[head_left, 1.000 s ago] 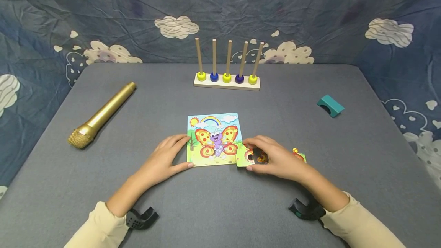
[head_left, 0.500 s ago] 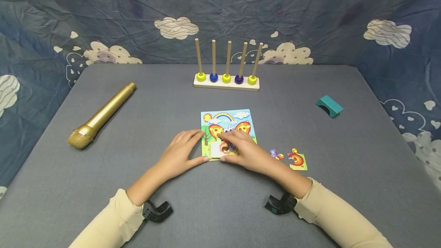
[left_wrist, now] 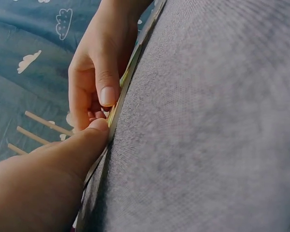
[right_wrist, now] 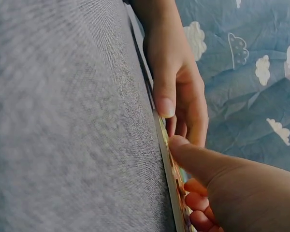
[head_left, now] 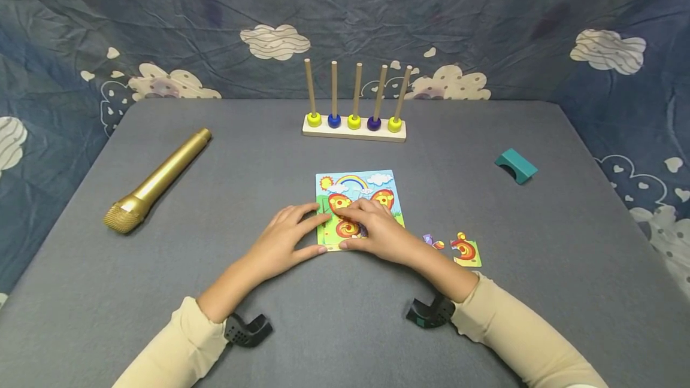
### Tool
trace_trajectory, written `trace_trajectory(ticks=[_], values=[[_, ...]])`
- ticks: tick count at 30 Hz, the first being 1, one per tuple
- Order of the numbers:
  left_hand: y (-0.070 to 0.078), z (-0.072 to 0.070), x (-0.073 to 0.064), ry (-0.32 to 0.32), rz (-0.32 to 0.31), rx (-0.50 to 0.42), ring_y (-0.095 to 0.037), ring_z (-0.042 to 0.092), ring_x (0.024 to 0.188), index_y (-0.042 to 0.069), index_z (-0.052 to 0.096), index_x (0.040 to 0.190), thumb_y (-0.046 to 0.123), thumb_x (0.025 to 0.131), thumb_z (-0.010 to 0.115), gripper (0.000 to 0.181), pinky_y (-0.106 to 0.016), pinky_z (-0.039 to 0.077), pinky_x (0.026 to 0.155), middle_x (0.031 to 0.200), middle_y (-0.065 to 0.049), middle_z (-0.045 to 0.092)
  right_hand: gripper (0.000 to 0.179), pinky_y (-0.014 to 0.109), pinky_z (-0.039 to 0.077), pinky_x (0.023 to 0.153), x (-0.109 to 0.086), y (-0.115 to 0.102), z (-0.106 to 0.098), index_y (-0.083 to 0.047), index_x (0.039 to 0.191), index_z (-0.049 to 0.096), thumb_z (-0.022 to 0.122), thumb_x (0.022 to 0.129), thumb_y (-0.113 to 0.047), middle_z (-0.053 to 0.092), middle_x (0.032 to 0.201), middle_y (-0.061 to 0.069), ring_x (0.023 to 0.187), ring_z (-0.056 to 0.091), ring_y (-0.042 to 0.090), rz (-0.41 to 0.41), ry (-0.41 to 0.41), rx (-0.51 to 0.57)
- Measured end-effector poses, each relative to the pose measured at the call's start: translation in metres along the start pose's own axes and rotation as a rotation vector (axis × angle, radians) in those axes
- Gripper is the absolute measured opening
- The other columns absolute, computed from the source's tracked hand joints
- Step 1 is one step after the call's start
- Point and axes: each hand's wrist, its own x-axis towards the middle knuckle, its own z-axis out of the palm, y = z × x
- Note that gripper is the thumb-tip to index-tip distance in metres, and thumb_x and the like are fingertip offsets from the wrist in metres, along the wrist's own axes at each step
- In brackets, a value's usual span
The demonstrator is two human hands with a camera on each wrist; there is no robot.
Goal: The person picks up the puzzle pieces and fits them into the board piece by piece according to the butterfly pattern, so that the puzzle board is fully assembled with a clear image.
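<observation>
A square butterfly puzzle board (head_left: 353, 176) lies on the table in front of the person. The right hand (head_left: 385, 233) pinches a puzzle piece (head_left: 346, 230) with a red and yellow swirl, low against the board's lower left part. The left hand (head_left: 283, 243) rests at the board's left edge, its thumb at the lower edge and its index finger reaching onto the picture close to the piece. Seen from the left wrist, the two thumbs are close together along the board's edge. The right fingers hide much of the butterfly's body and lower right wing.
Two loose puzzle pieces, a small purple one (head_left: 433, 242) and one with a red swirl (head_left: 466, 251), lie right of the board. Behind stands a peg rack (head_left: 354, 129) with coloured beads. A gold microphone (head_left: 159, 178) is at left, a teal arch block (head_left: 516, 166) at right.
The board has shifted right along with the left hand. The right hand has carried the piece from the board's right side to its lower left and turned its picture upward.
</observation>
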Motion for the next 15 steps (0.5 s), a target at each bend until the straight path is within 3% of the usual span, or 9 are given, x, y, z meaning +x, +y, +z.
trace_trajectory(ticks=[5,10,13,15], values=[[0.0005,-0.0018,-0.0011,-0.018,0.03,0.015,-0.027,0.035,0.121,0.026,0.055,0.125,0.042,0.085,0.058,0.043,-0.042,0.018,0.103,0.135,-0.009,0.039,0.046,0.035,0.033,0.081,-0.0008,0.0021,0.0007,-0.012,0.123,0.057,0.067,0.08,-0.027,0.051,0.105,-0.002,0.094,0.043,0.014,-0.024,0.014,-0.018],[0.002,-0.0032,-0.0006,-0.025,0.026,0.01,-0.027,0.035,0.121,0.025,0.057,0.123,0.041,0.085,0.059,0.042,-0.043,0.019,0.103,0.135,-0.009,0.039,0.045,0.032,0.029,0.072,-0.0017,-0.0004,-0.0001,-0.015,0.121,0.06,0.069,0.08,-0.03,0.044,0.094,-0.006,0.082,0.036,0.013,-0.039,0.026,-0.11],[0.0026,-0.0036,-0.0006,-0.025,0.018,0.0,-0.027,0.035,0.121,0.025,0.057,0.123,0.041,0.085,0.059,0.042,-0.043,0.019,0.103,0.135,-0.009,0.039,0.047,0.034,0.029,0.076,-0.0024,-0.0004,-0.0015,-0.016,0.123,0.057,0.067,0.08,-0.032,0.044,0.097,-0.005,0.086,0.037,0.014,-0.034,0.005,-0.116],[0.0027,-0.0031,-0.0005,-0.026,0.013,-0.008,-0.027,0.035,0.122,0.025,0.057,0.124,0.04,0.084,0.06,0.042,-0.043,0.019,0.103,0.136,-0.008,0.039,0.051,0.038,0.03,0.082,-0.0035,0.0003,-0.0047,-0.015,0.126,0.054,0.066,0.081,-0.034,0.047,0.105,-0.002,0.095,0.04,0.016,-0.019,-0.023,-0.06]])
